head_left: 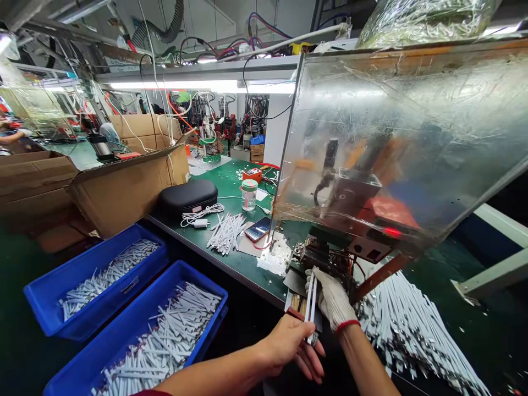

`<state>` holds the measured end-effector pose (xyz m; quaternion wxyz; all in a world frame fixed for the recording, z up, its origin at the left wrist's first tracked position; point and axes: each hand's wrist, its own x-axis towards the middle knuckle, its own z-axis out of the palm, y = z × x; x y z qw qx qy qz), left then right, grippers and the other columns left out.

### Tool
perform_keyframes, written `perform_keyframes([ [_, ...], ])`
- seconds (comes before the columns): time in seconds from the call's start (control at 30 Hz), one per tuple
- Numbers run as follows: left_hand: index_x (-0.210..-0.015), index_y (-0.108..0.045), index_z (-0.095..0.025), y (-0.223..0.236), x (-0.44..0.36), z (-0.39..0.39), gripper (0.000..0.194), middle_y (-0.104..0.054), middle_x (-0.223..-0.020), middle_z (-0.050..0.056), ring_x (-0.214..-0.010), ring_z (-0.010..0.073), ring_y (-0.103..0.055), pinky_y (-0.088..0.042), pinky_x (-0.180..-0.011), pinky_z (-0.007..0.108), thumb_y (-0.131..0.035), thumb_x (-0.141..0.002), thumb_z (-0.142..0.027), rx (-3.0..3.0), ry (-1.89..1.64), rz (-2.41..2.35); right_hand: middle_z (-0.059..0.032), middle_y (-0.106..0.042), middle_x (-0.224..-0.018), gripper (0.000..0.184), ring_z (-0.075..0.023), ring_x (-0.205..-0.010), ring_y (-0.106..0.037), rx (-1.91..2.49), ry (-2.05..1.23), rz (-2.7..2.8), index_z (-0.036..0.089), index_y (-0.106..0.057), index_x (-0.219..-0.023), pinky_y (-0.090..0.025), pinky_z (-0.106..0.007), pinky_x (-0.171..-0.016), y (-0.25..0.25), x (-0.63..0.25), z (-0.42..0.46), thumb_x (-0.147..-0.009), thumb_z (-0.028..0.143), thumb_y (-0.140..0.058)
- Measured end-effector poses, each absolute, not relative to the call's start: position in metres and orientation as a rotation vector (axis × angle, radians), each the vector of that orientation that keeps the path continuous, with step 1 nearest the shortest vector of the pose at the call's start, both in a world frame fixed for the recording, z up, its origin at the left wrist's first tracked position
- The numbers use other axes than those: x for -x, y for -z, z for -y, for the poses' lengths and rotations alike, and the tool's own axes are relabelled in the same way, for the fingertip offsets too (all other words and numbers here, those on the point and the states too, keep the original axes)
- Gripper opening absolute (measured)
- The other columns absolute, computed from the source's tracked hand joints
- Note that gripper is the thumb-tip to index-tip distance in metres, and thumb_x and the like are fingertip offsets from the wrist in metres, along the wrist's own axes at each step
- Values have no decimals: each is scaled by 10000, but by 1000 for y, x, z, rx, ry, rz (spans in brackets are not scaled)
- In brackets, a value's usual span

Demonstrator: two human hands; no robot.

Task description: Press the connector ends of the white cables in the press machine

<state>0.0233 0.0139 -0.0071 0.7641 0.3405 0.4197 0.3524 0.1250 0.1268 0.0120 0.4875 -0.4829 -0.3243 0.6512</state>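
Observation:
My bare left hand (289,342) pinches the near ends of two thin white strips (310,308), thumb on top and the other fingers hanging loosely below. In a white knit glove with a red cuff, my right hand (332,297) closes around the far ends of these strips. They sit at the front of a bench machine (319,256), over a small metal and wooden fixture (297,300). A scuffed clear shield (388,132) covers the machine's upper part. What the strips touch inside the machine is hidden by my right hand.
Two blue bins (181,275) (99,275) of white strips stand at left. A large strip pile (416,319) lies right. On the green bench (231,264) are a smaller bundle (226,232), a phone (257,229), a jar (249,195), a black case (187,197) and a charger (201,223).

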Motion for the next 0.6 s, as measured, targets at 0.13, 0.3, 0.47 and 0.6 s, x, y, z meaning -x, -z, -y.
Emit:
perform_keyframes([
  [0.13, -654, -594, -124, 7, -25, -12, 644, -624, -543, 108, -437, 189, -593, -407, -415, 255, -544, -600, -764, -724, -812, -907, -73, -682, -674, 195, -183, -521, -600, 1136, -1541, 820, 183, -677, -695, -527, -304, -466, -15, -124, -124, -642, 323, -802],
  [0.3, -631, -582, -127, 13, -22, -14, 635, -608, -517, 112, -424, 187, -583, -416, -412, 263, -512, -612, -758, -738, -856, -871, -64, -633, -583, 249, -194, -458, -571, 1108, -1565, 830, 191, -661, -681, -491, -328, -405, -7, -123, -132, -632, 392, -798],
  [0.47, -709, -584, -121, 34, -20, 5, 656, -620, -523, 98, -431, 172, -587, -418, -430, 241, -496, -684, -771, -833, -789, -818, -41, -604, -577, 340, -142, -457, -552, 1080, -1681, 729, 142, -680, -718, -471, -268, -426, -1, -119, -115, -590, 418, -831],
  [0.6, -781, -543, -149, 52, -5, 35, 668, -601, -493, 46, -356, 135, -516, -355, -377, 210, -459, -727, -809, -900, -722, -916, -44, -615, -648, 369, -141, -522, -574, 1000, -1697, 688, 141, -667, -763, -494, -268, -495, -13, -121, -92, -621, 445, -824],
])
